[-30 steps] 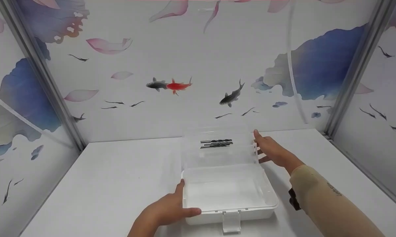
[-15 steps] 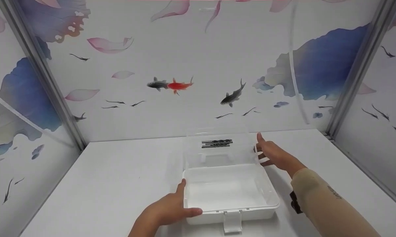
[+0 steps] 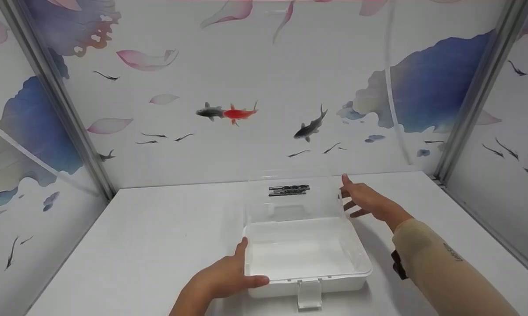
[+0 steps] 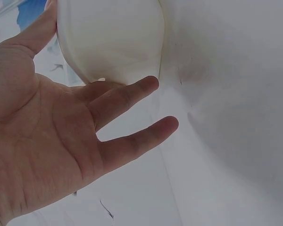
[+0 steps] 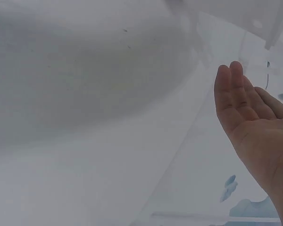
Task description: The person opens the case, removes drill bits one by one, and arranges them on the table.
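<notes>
A white plastic box (image 3: 308, 287) stands open on the table, its clear lid (image 3: 257, 210) tipped back toward the wall. Inside, the visible floor is bare white. My left hand (image 3: 224, 274) lies against the box's front left corner, thumb on the front rim and a finger along the side. In the left wrist view, two straight fingers (image 4: 132, 141) reach past the box. My right hand (image 3: 369, 202) is beside the lid's right edge with fingers extended; contact is hard to tell. Several dark drill bits (image 3: 289, 190) show in the lid area; whether on it or behind it, I cannot tell.
A white latch (image 3: 309, 295) hangs down at the box's front. Around the white table (image 3: 158, 245) stand printed panels with fish and petals, joined by metal posts (image 3: 66, 105). A dark object (image 3: 399, 264) sits under my right forearm.
The clear lid has tipped a little farther back since a second ago. My right hand has shifted slightly at its edge, while the left hand holds its place on the box.
</notes>
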